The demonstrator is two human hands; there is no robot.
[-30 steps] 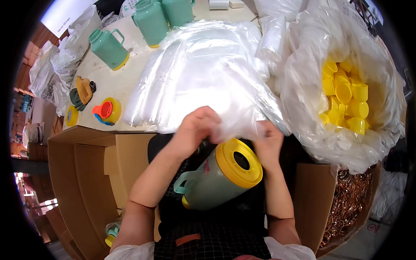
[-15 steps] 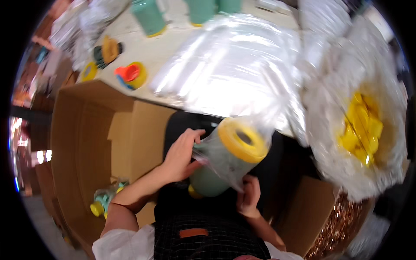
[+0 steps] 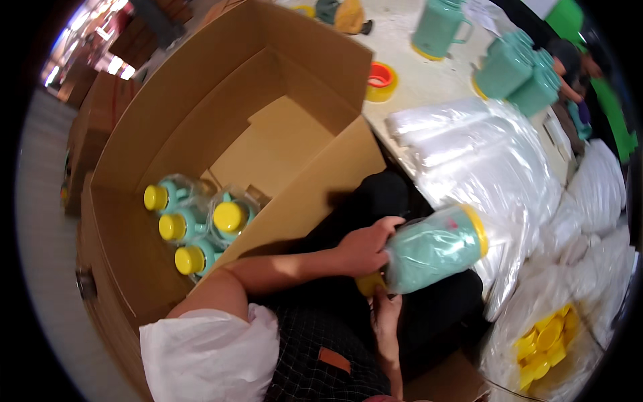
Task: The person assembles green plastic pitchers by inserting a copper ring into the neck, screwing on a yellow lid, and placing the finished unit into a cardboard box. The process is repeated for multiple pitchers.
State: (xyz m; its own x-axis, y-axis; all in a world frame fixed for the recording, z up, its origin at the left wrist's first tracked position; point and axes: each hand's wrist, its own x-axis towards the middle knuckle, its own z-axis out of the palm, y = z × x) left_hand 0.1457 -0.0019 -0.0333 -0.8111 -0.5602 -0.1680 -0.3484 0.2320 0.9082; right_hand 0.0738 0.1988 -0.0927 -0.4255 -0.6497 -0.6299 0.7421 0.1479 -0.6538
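A: What is held nearest the body?

B: A mint jug [image 3: 434,249], wrapped in a clear bag, is held on its side over the lap. It is gripped at its lower end by the left hand [image 3: 362,246], fingers closed on the bagged body. The right hand [image 3: 384,313] is seen just beneath the jug, at its yellow end; whether it is closed cannot be told.

A: And beside the jug?

B: To the jug's left an open carton [image 3: 221,127] is seen, with four bagged jugs [image 3: 194,228] stood in its near corner, yellow lids up. To the jug's lower right, yellow lids [image 3: 544,345] are heaped in a clear sack.

A: Beyond the jug?

B: A stack of clear bags [image 3: 482,154] is laid on the tabletop [image 3: 418,77] just behind the jug. Farther back, a tape roll [image 3: 381,81] is seen near the carton's edge, and bare jugs [image 3: 512,67] are stood at the far side.
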